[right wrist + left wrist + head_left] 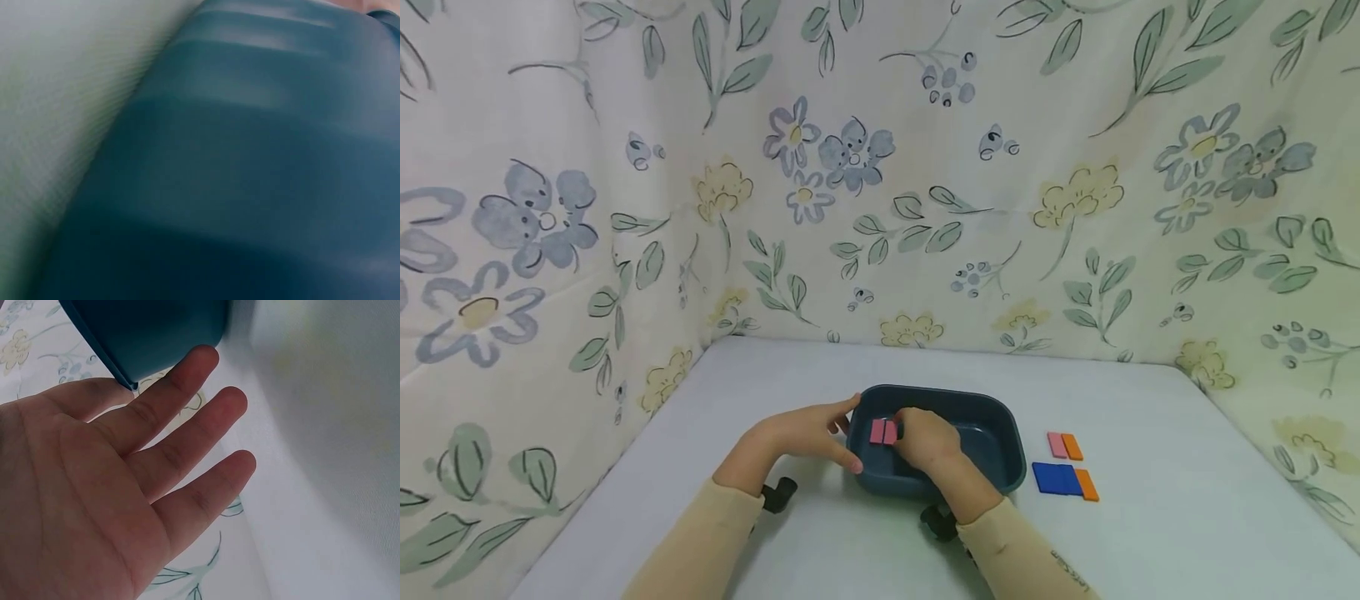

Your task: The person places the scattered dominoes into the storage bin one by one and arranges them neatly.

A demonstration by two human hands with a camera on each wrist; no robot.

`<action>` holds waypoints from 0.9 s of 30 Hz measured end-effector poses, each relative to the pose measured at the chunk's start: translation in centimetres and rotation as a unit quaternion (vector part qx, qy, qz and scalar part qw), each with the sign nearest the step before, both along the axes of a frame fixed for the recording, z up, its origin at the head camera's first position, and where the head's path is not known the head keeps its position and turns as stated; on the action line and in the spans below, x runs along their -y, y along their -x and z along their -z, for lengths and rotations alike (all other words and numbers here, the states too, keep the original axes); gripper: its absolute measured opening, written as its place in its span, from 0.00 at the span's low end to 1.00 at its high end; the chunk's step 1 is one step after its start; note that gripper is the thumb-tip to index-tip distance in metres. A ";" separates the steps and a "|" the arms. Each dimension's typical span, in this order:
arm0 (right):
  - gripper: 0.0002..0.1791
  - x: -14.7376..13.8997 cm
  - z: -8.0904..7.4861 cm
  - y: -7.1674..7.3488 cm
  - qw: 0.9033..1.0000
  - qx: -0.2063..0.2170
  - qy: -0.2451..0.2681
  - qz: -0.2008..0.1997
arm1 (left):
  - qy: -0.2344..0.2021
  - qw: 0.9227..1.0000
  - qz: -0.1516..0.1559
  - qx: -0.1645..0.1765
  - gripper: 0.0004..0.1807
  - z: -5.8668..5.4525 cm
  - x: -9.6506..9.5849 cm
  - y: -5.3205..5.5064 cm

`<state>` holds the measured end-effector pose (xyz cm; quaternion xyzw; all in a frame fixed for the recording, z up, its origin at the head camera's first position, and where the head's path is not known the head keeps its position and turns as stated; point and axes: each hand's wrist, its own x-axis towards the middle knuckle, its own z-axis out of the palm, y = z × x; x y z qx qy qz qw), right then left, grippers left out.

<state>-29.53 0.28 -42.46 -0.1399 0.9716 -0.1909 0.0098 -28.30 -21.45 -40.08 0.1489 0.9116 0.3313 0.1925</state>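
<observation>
A dark teal plastic tub [988,450] stands on the white table. Inside it, toward the left end, two pink tiles [877,431] lie side by side. My right hand [928,442] reaches over the front rim into the tub, thumb and fingers pinching the right-hand pink tile [891,432] at its edge. At the tub's left end is my left hand [808,432], fingers and thumb spread and extended, tips right at the rim. The left wrist view shows its bare palm [81,487] beneath the tub wall [156,331]. Only blurred tub side [237,156] fills the right wrist view.
Right of the tub on the table [1187,500] lie a pink tile [1057,445] beside an orange tile [1072,447], and blue tiles [1052,478] beside another orange tile [1086,485]. A floral curtain [925,250] rises behind the table and along its sides.
</observation>
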 end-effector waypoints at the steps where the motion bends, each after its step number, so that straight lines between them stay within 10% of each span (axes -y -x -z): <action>1: 0.18 0.0 0.0 0.0 1.000 0.002 -0.003 0.000 | 0.001 1.000 0.000 0.000 0.63 -0.1 0.0 0.0; 27: 0.22 -0.9 -0.7 -0.2 1.000 0.005 0.004 0.013 | -0.016 1.000 -0.006 0.009 0.63 -0.1 -0.2 0.0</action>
